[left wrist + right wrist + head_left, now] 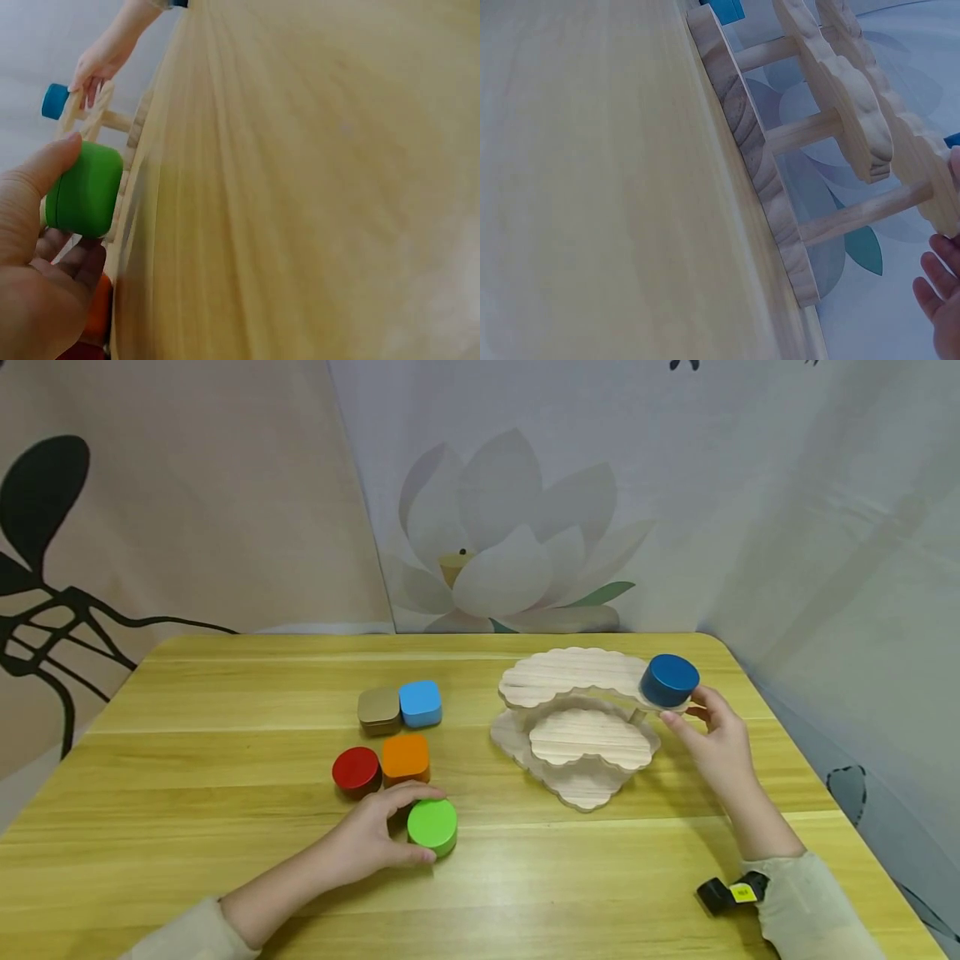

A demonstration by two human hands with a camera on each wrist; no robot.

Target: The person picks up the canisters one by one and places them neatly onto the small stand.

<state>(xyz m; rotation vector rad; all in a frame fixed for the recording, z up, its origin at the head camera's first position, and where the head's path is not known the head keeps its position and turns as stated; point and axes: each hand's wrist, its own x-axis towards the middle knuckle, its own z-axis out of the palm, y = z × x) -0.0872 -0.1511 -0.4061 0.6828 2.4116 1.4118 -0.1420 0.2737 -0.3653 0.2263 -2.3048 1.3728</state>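
Past the black device (718, 897) by my right sleeve (813, 906), my left hand (375, 831) grips the green cylinder (432, 825), left of the scalloped wooden stand (588, 796), with the orange block (406, 757) and red cylinder (356, 770) crowding close behind my fingers. Farther off, my right hand (716, 739) pinches the stand's top tier (573, 675) beside its dark blue cylinder (670, 679); gold (378, 707) and light blue blocks (421, 702) stand together, before a lotus-printed curtain (517, 510).

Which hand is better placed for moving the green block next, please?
Likely the left hand: it grips the green block, while the right hand is at the wooden stand, beside the blue block.
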